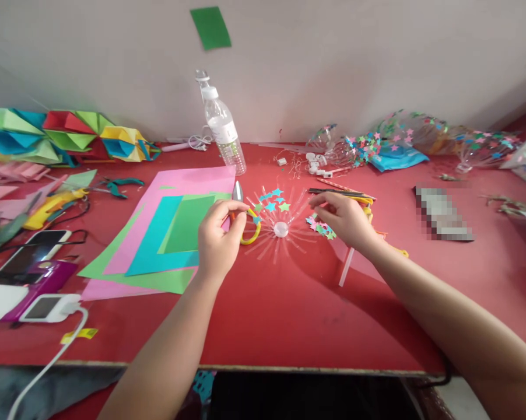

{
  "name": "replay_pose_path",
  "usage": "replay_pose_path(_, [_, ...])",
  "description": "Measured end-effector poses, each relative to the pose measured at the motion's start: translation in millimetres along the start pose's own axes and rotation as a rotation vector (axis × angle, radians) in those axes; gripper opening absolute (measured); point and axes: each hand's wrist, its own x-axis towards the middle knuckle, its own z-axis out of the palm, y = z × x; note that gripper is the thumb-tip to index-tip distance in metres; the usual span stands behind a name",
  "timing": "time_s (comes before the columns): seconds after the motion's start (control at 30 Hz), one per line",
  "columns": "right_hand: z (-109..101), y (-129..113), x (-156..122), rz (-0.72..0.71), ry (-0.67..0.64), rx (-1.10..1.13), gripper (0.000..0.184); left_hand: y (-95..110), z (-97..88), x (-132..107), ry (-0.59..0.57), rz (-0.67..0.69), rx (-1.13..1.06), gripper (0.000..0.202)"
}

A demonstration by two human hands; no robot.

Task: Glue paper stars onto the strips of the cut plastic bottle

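Note:
A clear plastic bottle top cut into thin splayed strips lies on the red table, with blue and green paper stars on its far strips. My left hand is at its left side, thumb and forefinger closed near a blue star; what they pinch is hidden. Beneath that hand are scissors with yellow handles, partly covered. To the right, my right hand hovers by a small pile of loose paper stars, its fingers bent together, their contents unclear. A translucent stick sticks out below it.
Coloured paper sheets lie at left, beside pliers, a yellow glue gun and a white charger with a cable. A water bottle stands at the back. Star-covered plastic pieces line the back right.

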Motion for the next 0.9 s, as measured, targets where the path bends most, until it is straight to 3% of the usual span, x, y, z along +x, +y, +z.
replay_pose_path(0.13, [-26, -5, 5, -0.018, 0.097, -0.135, 0.017, 6, -1.0, -2, 0.025, 0.042, -0.014, 0.007])
replay_pose_path(0.23, [-37, 3, 7, -0.044, 0.009, -0.397, 0.014, 14, -2.0, -5, 0.056, 0.138, 0.006, 0.007])
replay_pose_path(0.3, [-33, 13, 7, -0.147, -0.127, -0.628, 0.015, 18, -2.2, -8, 0.062, 0.224, 0.021, 0.005])
replay_pose_path(0.4, [-19, 31, 3, -0.263, -0.239, -0.738, 0.011, 22, -1.2, -11, 0.031, 0.334, 0.062, 0.012])
replay_pose_path(0.53, [-6, 44, -2, -0.343, -0.264, -0.83, 0.014, 23, 1.8, -13, -0.007, 0.41, 0.092, 0.021])
replay_pose_path(0.9, [-1, 40, -2, -0.492, -0.28, -0.973, 0.022, 21, 0.6, -13, 0.024, 0.395, 0.053, 0.019])
